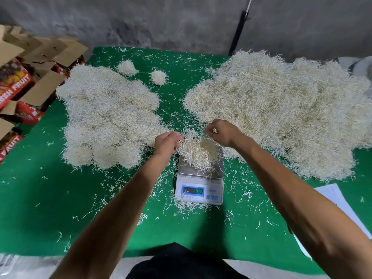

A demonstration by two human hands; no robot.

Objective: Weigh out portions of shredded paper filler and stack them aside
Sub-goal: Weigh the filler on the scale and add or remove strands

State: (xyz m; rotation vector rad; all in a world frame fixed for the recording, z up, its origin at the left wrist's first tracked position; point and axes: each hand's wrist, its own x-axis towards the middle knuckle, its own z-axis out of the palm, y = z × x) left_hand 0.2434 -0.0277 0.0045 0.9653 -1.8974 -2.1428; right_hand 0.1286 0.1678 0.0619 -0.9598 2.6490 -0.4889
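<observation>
A white digital scale (pixel 199 191) with a lit blue display sits on the green table (pixel 36 198). A loose clump of cream shredded paper (pixel 198 152) lies on its steel pan. My left hand (pixel 168 142) touches the clump's left side with curled fingers among the shreds. My right hand (pixel 222 131) hovers at the clump's upper right, pinching a few strands. A big loose heap of shredded paper (pixel 281 109) spreads to the right. Rounded portions (pixel 108 119) are stacked together on the left.
Two small paper balls (pixel 126 67) (pixel 159 77) lie behind the stacked portions. Stray shreds litter the cloth. Open cardboard fruit boxes (pixel 24 77) stand past the table's left edge. A white sheet (pixel 340 200) lies at the right front. A grey wall is behind.
</observation>
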